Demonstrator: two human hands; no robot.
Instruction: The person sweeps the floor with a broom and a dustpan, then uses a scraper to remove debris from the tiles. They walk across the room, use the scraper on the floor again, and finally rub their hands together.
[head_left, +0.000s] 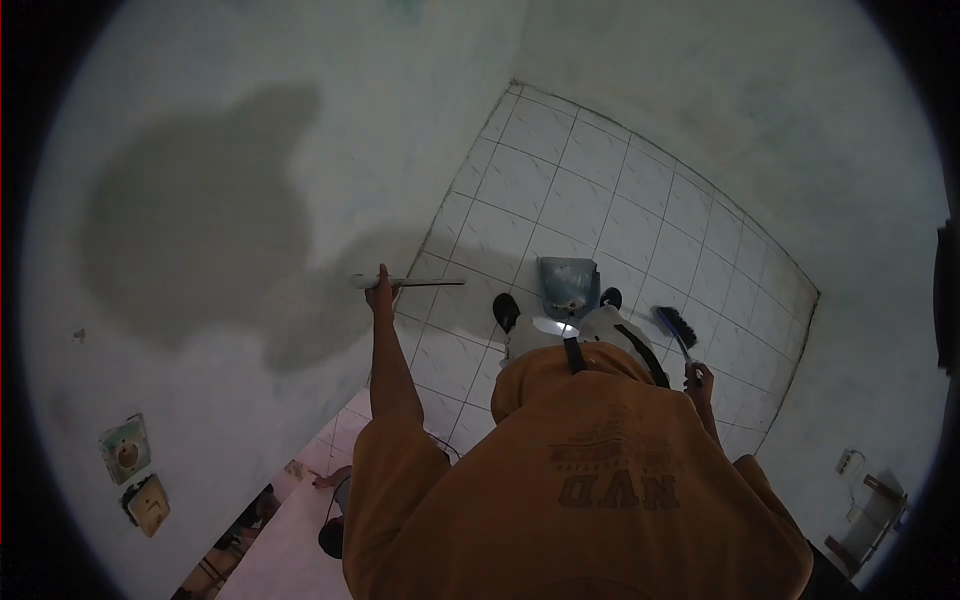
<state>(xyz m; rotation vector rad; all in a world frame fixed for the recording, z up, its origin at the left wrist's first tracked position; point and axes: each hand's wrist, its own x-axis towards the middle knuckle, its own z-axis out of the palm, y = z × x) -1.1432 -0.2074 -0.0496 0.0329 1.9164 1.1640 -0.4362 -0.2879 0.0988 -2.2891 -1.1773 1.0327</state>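
The left hand (381, 292) was closed round a rod (430, 282), held out sideways near the wall (400, 140), with pale and dark ends showing either side of the grip. The right hand (699, 379) was closed on the handle of a brush (676, 325), its dark bristles pointing away from the body. A dustpan (568, 290) was between the left shoe (506, 313) and the right shoe (611, 298), over the tiled floor (630, 190); neither hand touched it.

In this inspector's judgement, the brush was light, with a stiff handle and springy bristles, best held at mid-handle as found. The rod looked slim, rigid and light; a grip at its thicker, pale part seemed sound. The dustpan looked thin, stiff and not fragile, best lifted by its handle.

The rod's exact kind could not be determined. The dustpan's near end was obscured by glare and clothing, and its contact with the floor was unconfirmed. Fingers of the right hand were poorly lit. Shapes (335, 535) beside the left sleeve (400, 460) were partly hidden.
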